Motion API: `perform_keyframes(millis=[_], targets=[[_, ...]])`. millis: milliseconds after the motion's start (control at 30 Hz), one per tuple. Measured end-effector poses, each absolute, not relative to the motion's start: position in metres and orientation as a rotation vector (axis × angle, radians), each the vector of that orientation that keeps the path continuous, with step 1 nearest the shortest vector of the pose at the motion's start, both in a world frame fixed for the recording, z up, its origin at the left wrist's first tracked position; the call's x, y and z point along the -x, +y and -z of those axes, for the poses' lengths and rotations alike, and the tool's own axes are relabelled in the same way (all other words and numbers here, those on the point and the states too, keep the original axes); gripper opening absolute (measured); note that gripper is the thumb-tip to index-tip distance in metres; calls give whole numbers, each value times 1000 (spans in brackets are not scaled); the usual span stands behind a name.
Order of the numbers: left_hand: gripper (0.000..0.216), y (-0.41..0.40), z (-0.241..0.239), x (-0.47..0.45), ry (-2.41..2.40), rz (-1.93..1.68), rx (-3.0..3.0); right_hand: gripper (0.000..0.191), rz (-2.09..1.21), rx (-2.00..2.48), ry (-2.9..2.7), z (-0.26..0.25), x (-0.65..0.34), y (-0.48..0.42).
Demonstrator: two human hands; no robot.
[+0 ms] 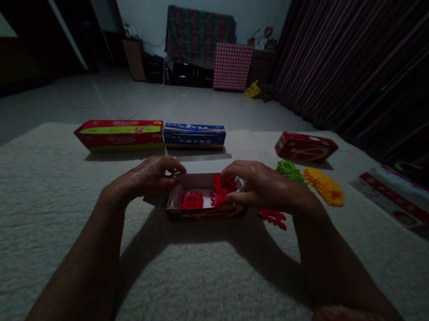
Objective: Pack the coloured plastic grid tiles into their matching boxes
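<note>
An open red cardboard box (203,213) with a white inside lies in front of me on a cream blanket. Red plastic interlocking blocks (192,200) rest on its floor. At the box's left back corner, my left hand (148,176) has its thumb and fingers closed on the edge. My right hand (261,184) reaches over the right end, fingers curled round a red notched block (225,185) that stands inside; part of the block is hidden by the hand. More red pieces (273,218) lie outside the box, below my right wrist.
Green blocks (291,173) and yellow blocks (324,185) lie to the right. Behind them is a closed red box (306,146). A long red-and-yellow box (122,135) and a blue box (194,136) stand at the back. A white-and-red package (401,195) is far right.
</note>
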State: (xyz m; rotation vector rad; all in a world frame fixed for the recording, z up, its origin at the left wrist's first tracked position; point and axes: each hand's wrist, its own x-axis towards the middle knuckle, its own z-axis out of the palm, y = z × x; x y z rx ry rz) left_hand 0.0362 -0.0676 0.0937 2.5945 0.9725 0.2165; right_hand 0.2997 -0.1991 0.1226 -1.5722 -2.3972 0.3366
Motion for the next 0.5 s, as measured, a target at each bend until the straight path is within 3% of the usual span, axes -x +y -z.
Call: perform_keyframes(millis=[500], targets=[[36, -69, -95, -37, 942, -226, -2583, 19, -297, 1457, -2384, -92, -250, -180]])
